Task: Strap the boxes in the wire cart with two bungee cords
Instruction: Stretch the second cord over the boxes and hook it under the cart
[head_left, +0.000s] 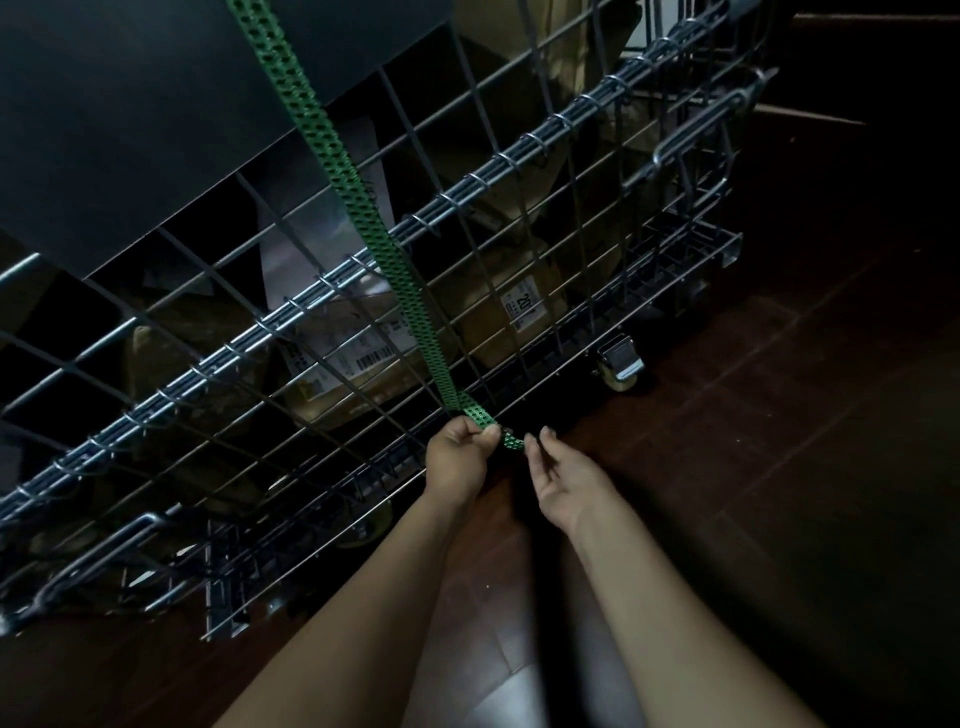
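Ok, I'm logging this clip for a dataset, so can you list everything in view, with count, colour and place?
cart: one, grey wire, fills the upper left and middle
black box: one, black, on top of the load, upper left
cardboard boxes: several, brown, inside the cart behind the wire; exact count unclear
labels: at least two, white, on the cardboard boxes
bungee cord: one, green, runs from over the black box down the cart's side to its base
wheel: one plainly seen, under the cart, right
floor: dark red-brown, right and bottom
left hand: grips the cord's lower end
right hand: open, beside the cord's tip
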